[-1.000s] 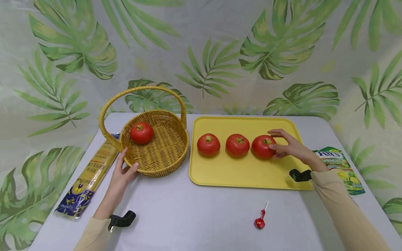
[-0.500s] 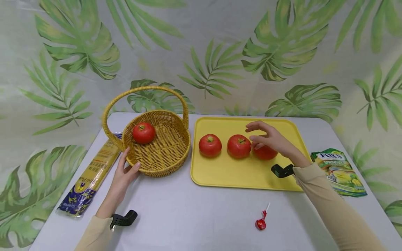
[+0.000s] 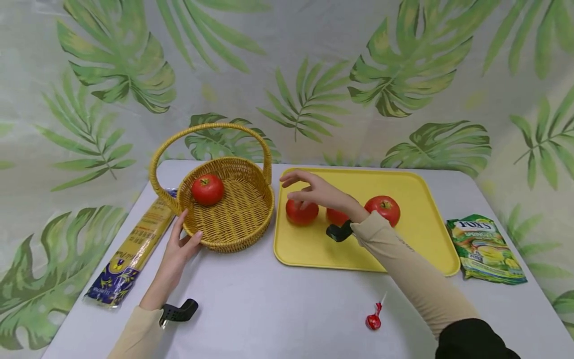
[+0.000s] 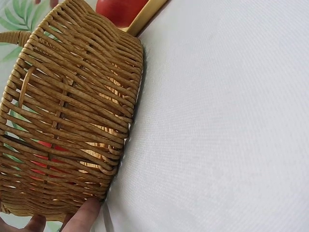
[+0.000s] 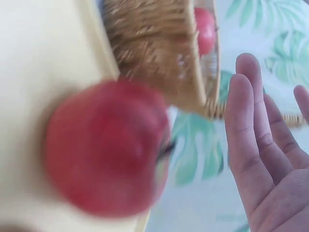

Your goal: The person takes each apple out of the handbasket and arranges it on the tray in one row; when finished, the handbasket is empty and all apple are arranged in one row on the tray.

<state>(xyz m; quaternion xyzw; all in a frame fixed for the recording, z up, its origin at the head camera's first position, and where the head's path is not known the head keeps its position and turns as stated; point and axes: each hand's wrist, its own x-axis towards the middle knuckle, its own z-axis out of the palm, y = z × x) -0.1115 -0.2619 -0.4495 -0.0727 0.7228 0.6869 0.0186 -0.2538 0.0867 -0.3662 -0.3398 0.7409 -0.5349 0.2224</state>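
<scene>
Leftward over the yellow tray (image 3: pixel 329 254), our right hand (image 3: pixel 319 192) has swept from the right apple (image 3: pixel 384 208) to the left apple (image 3: pixel 301 217), while our left hand (image 3: pixel 178 249) has stayed at the near left side of the wicker basket (image 3: pixel 266 219). Our right fingers are spread and hold nothing; our left ones rest against the weave without clamping it. Blur in the right wrist view leaves us unsure whether a fingertip brushes the left apple.

For a sound grasp there, we would do best to come straight down, thumb on one side and fingers on the other, and squeeze lightly at the widest part, since so round a thing may roll when nudged. We should also keep the wrist high, as it passes just over the middle apple (image 3: pixel 336 217). A light left touch is probably enough to steady the basket.

Three apples sit in a row on the tray; the basket, to its left, holds one more, the basket apple (image 3: pixel 208 189), toward its far left wall.
</scene>
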